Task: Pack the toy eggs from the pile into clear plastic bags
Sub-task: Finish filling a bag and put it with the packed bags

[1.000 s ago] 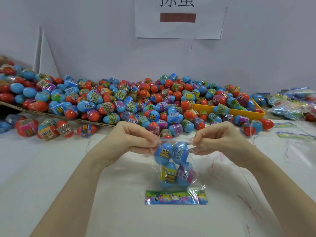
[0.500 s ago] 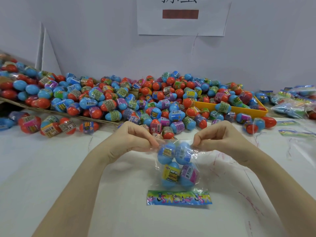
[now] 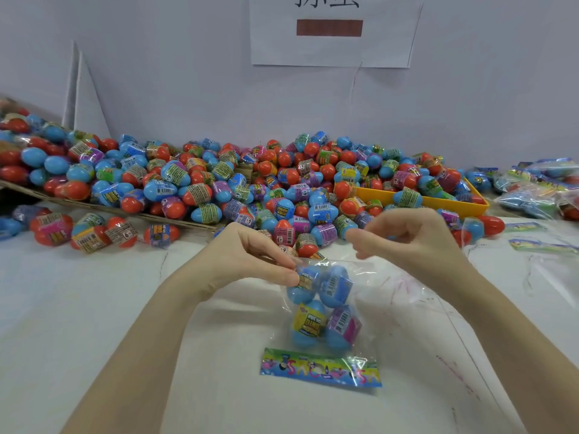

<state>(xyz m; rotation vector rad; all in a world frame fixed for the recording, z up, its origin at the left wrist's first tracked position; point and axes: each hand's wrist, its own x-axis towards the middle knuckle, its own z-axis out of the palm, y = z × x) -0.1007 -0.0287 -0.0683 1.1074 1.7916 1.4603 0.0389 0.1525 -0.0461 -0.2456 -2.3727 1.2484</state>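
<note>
Left hand pinches the bag mouth, right hand hovers loose — best sealed flat, eggs settled low.

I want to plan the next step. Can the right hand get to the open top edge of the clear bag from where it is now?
Probably yes. The right hand hangs free just above the top edge of the clear plastic bag, with nothing between them. The left hand pinches only the bag's left corner.

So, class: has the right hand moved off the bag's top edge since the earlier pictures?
Yes. The right hand has let go and lifted up toward the egg pile, while the left hand still pinches the bag.
</note>
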